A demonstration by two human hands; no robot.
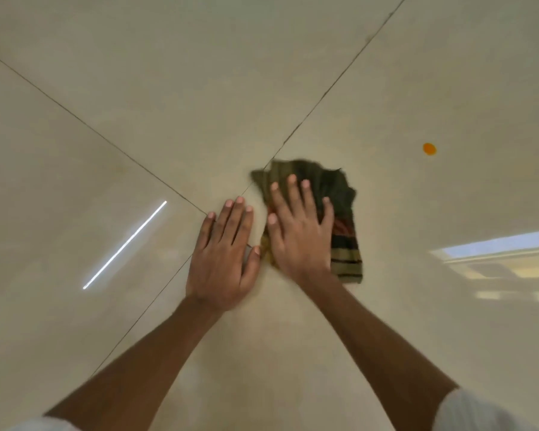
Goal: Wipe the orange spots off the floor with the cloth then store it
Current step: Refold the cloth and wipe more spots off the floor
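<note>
A dark green cloth (pixel 339 197) with striped bands lies on the beige tiled floor (pixel 168 104), where the tile joints meet. My right hand (pixel 299 231) presses flat on the cloth with fingers spread. Just left of it, my left hand (pixel 224 256) rests flat on the bare floor, its thumb close to the cloth's edge. One round orange spot (pixel 429 149) sits on the floor up and to the right of the cloth, apart from it. The cloth's far edge looks blurred.
Dark tile joints cross the floor diagonally. A bright strip of reflected light (pixel 125 244) lies on the left tile, and a window reflection (pixel 495 253) shines at the right. White sleeves show at the bottom corners.
</note>
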